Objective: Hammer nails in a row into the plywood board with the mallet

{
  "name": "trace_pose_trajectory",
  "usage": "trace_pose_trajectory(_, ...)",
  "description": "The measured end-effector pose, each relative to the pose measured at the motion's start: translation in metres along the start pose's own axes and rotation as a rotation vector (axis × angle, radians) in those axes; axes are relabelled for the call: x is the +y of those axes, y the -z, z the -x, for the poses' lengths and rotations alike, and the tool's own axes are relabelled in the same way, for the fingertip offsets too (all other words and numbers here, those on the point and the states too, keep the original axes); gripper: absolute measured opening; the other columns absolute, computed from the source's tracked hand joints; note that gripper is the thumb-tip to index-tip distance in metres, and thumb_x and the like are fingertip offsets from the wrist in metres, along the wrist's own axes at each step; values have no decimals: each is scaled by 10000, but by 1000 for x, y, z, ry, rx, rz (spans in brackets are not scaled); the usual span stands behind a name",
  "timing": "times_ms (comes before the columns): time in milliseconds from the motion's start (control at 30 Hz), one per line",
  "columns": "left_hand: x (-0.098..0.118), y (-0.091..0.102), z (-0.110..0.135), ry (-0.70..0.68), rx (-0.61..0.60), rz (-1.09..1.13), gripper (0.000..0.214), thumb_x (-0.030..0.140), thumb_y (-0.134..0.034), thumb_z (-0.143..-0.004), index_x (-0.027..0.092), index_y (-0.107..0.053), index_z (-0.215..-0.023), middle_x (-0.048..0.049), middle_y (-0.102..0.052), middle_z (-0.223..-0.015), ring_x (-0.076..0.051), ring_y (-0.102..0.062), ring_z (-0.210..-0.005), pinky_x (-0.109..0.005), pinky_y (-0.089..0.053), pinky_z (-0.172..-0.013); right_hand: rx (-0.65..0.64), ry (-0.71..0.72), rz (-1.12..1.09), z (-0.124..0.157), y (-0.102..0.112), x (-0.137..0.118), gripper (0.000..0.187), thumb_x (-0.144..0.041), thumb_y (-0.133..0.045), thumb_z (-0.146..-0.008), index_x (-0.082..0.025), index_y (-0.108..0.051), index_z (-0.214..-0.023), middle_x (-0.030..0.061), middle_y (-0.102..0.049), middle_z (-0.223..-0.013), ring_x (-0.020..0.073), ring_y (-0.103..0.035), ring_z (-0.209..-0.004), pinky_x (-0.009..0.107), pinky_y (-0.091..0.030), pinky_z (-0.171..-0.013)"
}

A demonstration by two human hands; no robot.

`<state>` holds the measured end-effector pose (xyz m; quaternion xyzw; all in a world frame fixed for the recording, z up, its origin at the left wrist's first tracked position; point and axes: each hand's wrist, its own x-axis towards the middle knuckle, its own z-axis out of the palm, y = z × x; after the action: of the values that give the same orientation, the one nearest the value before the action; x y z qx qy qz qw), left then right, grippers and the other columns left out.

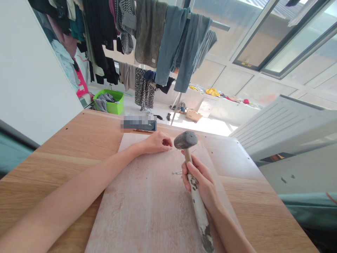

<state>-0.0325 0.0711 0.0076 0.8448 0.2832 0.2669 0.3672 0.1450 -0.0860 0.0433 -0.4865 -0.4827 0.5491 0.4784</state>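
My right hand (pixel 199 175) is wrapped round the handle of a mallet (pixel 185 139) with a dark head and a worn white-painted grip. The head is raised over the far part of a pale wooden board (pixel 137 207). My left hand (pixel 158 142) rests on the board near its far edge, left of the mallet head. Its thumb and fingertips are pinched together, and whatever they hold is too small to make out. Beside my right hand, a few nails (pixel 177 172) lie on the board, partly hidden by the fingers.
Under the board is a wooden table (pixel 252 200). A phone (pixel 147 125) stands at its far edge. Beyond are a green basket (pixel 110 102) of clothes and hanging laundry (pixel 150 31). A white wall (pixel 50 66) rises at left, a ridged white panel (pixel 279 119) at right.
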Motion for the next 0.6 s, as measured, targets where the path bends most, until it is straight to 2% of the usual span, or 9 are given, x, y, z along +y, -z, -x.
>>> trace_pose_trajectory(333, -4, -3, -2, -18, 16, -10, 107, 133, -623, -728, 125, -730, -730, 39, -566, -628, -96, -487, -608, -214, -342, -581, -33, -17, 160, -2, 3, 6, 316, -503, -584, -937, -187, -592, -948, -65, -498, -559, 76, -414, -366, 221, -313, -380)
trace_pose_trajectory(600, -4, -3, -1, -12, 10, 23, 111, 171, -647, -752, 124, -740, -791, 18, -606, -698, -101, -511, -635, -216, -385, -614, -11, -1, 172, -2, 4, 5, 316, -512, -585, -929, -198, -578, -885, -62, -501, -558, 81, -429, -372, 220, -332, -378)
